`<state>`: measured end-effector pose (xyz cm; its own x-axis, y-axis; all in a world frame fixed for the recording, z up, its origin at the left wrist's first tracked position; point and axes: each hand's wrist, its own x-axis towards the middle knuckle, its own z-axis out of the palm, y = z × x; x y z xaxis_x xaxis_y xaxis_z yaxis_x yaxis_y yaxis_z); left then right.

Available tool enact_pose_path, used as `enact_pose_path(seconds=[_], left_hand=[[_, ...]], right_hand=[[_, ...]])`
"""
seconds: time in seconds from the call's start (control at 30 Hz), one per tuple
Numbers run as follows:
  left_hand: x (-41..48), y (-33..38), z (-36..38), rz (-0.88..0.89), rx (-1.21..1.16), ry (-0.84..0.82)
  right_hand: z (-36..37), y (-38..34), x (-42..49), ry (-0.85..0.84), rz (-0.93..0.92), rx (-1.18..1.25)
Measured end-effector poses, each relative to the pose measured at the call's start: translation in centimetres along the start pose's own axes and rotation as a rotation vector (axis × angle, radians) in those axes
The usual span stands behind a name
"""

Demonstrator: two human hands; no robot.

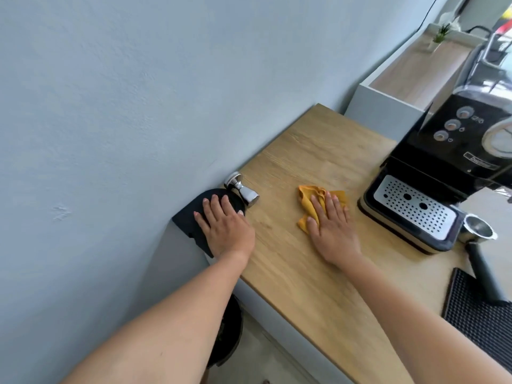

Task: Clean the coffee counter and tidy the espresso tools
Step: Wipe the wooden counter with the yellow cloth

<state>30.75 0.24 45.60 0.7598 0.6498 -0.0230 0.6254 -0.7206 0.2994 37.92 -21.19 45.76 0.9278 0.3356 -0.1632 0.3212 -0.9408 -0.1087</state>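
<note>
Left hand [224, 225]: fingers straight, flat on the black mat [188, 220] at the worktop [318, 151] edge.
Right hand [332, 225]: fingers straight (slightly spread), pressing the yellow cloth [304, 198] down.
Tamper [242, 188]: on its side, 1 o'clock of the left hand.
Espresso machine [443, 162]: 2 o'clock of the cloth.

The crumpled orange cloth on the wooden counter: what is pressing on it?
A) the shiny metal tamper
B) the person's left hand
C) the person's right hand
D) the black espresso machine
C: the right hand lies flat, fingers straight, on the crumpled orange cloth.
</note>
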Motion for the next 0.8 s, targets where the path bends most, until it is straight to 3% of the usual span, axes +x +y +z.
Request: enact_pose_path(seconds=[0.23,0.37,0.47,0.53,0.67,0.8], left_hand=[[0.1,0.3,1.0,0.009,0.091,0.037],[0.0,0.2,1.1,0.002,0.094,0.044],[-0.1,0.4,1.0,0.007,0.101,0.052],[-0.1,0.5,1.0,0.007,0.105,0.055],[0.0,0.5,1.0,0.008,0.119,0.064],[0.0,0.6,1.1,0.006,0.135,0.06]], right_hand=[[-2.3,-4.6,11.8,-0.001,0.168,0.106],[-1.4,-7.7,10.8,-0.007,-0.085,0.07],[-0.8,-5.4,7.4,-0.011,-0.282,0.023],[-1.0,-2.6,6.0,-0.019,-0.305,0.011],[-2.3,1.2,8.6,0.022,-0.041,0.016],[-3.5,-1.4,14.8,0.004,0.14,0.078]])
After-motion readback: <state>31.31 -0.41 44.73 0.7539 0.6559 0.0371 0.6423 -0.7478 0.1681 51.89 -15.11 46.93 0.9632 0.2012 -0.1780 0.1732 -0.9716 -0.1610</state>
